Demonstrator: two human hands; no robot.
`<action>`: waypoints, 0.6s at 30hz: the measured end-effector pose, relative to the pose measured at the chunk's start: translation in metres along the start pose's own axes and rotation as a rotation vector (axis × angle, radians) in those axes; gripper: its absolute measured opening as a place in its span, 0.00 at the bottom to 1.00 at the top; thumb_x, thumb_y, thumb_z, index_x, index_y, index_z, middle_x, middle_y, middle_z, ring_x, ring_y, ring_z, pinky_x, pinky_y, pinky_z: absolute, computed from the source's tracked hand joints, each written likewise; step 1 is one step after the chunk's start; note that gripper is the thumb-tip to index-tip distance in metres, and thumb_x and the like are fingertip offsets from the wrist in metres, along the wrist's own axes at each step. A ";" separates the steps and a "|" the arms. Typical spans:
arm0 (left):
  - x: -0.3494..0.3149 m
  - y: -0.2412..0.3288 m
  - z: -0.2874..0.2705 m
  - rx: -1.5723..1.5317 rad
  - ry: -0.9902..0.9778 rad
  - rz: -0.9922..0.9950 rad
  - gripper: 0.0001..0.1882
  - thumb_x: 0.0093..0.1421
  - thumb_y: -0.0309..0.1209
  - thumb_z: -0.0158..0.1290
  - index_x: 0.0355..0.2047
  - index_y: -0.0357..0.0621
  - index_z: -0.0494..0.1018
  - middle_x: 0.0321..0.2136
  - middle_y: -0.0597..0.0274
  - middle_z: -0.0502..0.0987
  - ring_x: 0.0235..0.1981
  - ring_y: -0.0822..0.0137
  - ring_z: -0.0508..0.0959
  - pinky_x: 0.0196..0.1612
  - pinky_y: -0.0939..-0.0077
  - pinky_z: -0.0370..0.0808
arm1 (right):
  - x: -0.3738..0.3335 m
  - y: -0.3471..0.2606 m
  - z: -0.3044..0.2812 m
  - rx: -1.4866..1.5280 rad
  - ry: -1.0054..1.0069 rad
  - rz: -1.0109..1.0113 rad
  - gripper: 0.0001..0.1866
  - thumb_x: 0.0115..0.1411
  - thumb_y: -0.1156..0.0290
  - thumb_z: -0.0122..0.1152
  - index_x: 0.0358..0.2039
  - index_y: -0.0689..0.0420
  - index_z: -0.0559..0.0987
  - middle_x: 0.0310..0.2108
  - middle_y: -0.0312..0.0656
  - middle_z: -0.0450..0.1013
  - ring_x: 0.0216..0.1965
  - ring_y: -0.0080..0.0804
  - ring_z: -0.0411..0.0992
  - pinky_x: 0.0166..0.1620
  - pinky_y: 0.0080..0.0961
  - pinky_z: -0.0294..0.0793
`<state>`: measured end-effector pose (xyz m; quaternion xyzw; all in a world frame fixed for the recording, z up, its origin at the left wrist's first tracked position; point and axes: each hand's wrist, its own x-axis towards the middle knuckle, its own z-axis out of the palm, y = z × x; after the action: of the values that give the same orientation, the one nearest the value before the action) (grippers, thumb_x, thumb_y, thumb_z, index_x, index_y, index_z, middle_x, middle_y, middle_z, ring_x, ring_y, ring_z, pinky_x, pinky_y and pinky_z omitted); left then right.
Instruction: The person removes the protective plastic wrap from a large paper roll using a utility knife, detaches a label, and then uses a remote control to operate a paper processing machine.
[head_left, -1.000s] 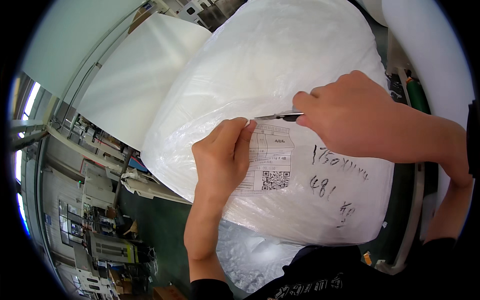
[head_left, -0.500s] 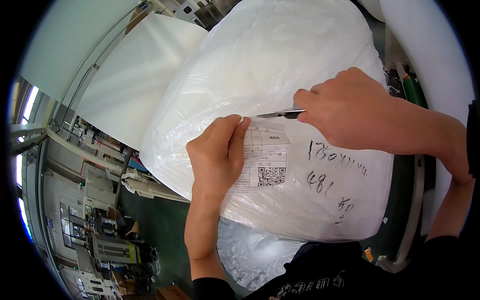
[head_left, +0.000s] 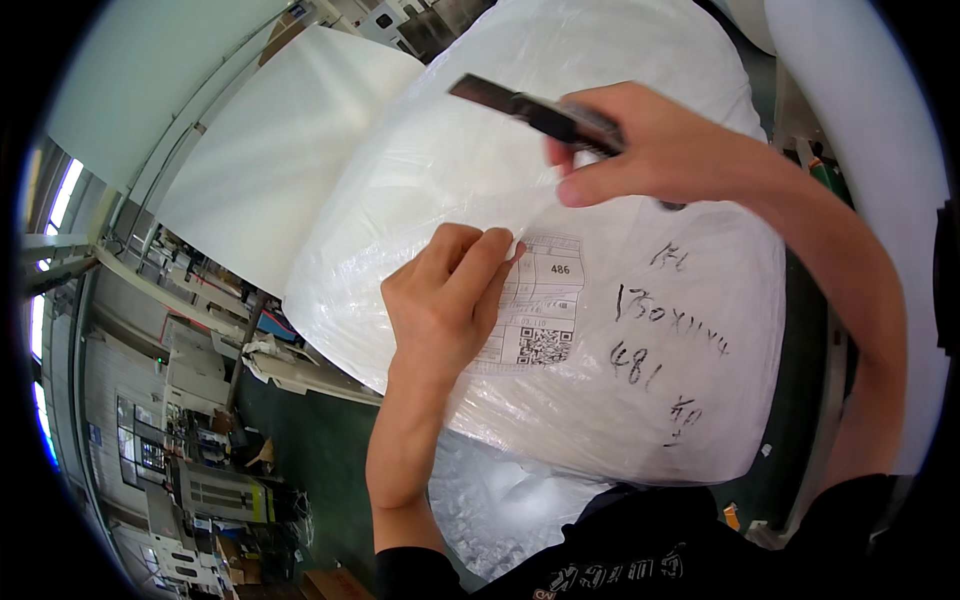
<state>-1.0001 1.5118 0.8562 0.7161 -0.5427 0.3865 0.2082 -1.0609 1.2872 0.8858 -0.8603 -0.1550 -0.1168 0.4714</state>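
A big white roll (head_left: pixel 560 420) in clear, wrinkled plastic film lies in front of me, with black handwriting on its right part. A printed paper label (head_left: pixel 555 300) with a square code shows under the film. Beside the label's upper left, my left hand (head_left: pixel 445 300) pinches a fold of film between thumb and fingers and partly covers the label. My right hand (head_left: pixel 640 145) grips a utility knife (head_left: pixel 555 118) above the roll, up and right of the left hand. The knife's blade is out, points to the upper left, and is apart from the film.
A large white sheet-like roll (head_left: pixel 280 160) stands at the left behind the wrapped one. Another pale roll (head_left: pixel 850 120) rises along the right. Machines (head_left: pixel 225 490) and boxes stand on the green floor (head_left: pixel 345 450) at the lower left. Crumpled silvery film (head_left: pixel 480 510) lies near me.
My right hand has lifted the utility knife up and left, away from the left hand and the film. My left hand keeps its pinch and has shifted slightly right.
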 end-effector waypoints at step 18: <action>-0.002 0.008 0.003 0.154 0.100 0.138 0.17 0.38 0.21 0.62 0.33 0.41 0.77 0.23 0.63 0.70 0.18 0.69 0.70 0.18 0.80 0.66 | 0.018 -0.002 0.003 0.053 -0.244 0.029 0.04 0.46 0.74 0.60 0.23 0.60 0.75 0.15 0.31 0.64 0.17 0.17 0.58 0.22 0.18 0.58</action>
<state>-1.0073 1.5083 0.8520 0.6707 -0.5484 0.4756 0.1524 -1.0451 1.2937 0.8914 -0.8576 -0.2019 -0.0003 0.4730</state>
